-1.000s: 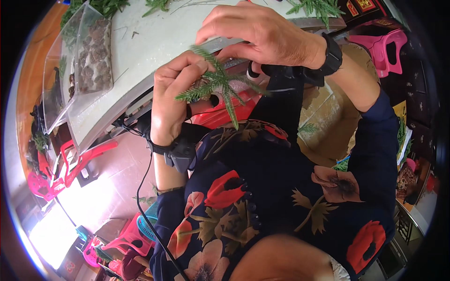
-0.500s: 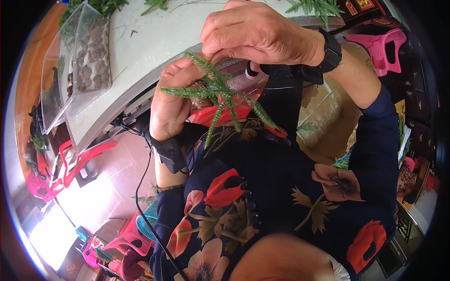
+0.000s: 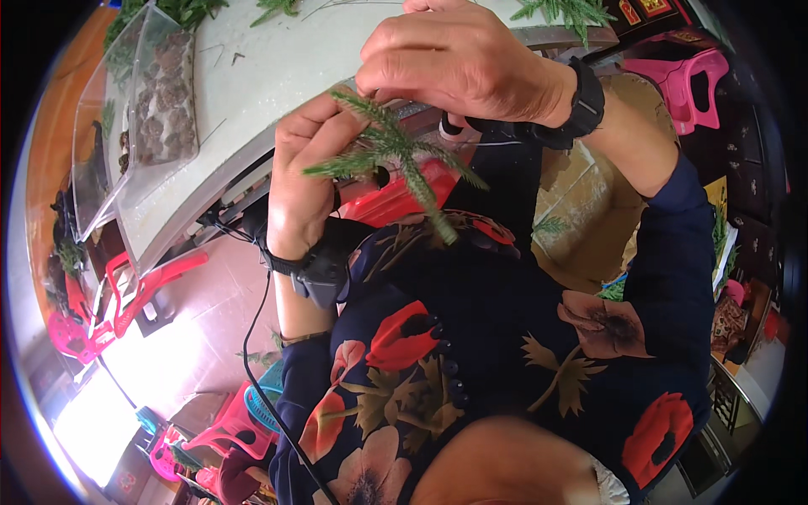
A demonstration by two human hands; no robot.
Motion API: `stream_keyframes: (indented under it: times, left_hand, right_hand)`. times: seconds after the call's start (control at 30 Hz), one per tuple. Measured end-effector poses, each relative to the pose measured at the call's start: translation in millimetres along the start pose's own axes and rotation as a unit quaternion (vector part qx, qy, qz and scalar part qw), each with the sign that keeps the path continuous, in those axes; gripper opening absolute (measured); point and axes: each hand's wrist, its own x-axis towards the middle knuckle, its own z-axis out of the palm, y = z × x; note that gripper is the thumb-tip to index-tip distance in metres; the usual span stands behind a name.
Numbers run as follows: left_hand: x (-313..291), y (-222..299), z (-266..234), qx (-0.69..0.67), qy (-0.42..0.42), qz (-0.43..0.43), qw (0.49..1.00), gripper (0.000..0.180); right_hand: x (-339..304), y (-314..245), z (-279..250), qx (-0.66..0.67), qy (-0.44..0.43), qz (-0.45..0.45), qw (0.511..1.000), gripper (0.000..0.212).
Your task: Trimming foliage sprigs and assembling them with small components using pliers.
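One pale table (image 3: 244,80) was the largest thing around the hands, its near edge facing the person. Beyond that edge's right part, lower down, stood an open cardboard box (image 3: 589,189). A clear plastic box (image 3: 98,156) stood along the table's left edge, with rough brown clumps (image 3: 166,105) inside it. The right hand (image 3: 471,71) was raised above the table's near edge, its fingers bent close to one another; their tips were hidden, so whether they pinched anything I could not tell. The left hand (image 3: 311,160) was just beside it at the same edge, thumb and fingers clamped on a green sprig (image 3: 400,150). That needled sprig spread its arms just outside the near edge, on the person's side, its upper arm close to the right fingers. More green cuttings (image 3: 568,12) lay at the table's far right corner. Smallest came the black wristband (image 3: 587,101) on the right wrist.
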Motion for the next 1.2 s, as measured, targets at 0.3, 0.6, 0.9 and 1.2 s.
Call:
stream_keyframes:
  times: [0.3, 0.6, 0.9, 1.2]
  left_hand:
    - [2.9, 20.0, 19.7, -0.038, -0.028, -0.039, 0.998, 0.006]
    - [-8.7, 1.1, 18.0, 0.364, 0.13, 0.215, 0.897, 0.008]
    - [0.7, 7.8, 7.7, 0.2, 0.16, 0.17, 0.952, 0.01]
    - [-3.2, 18.2, -4.1, 0.014, 0.16, 0.086, 0.983, 0.011]
  right_hand:
    - [3.6, 5.8, -29.6, -0.099, -0.044, -0.069, 0.992, 0.005]
    - [5.2, -11.4, -12.1, -0.03, -0.131, 0.14, 0.981, 0.01]
    - [-72.1, 119.5, -17.7, -0.199, -0.292, 0.436, 0.828, 0.057]
    - [-63.8, 114.4, 13.1, -0.305, -0.272, 0.433, 0.803, 0.047]
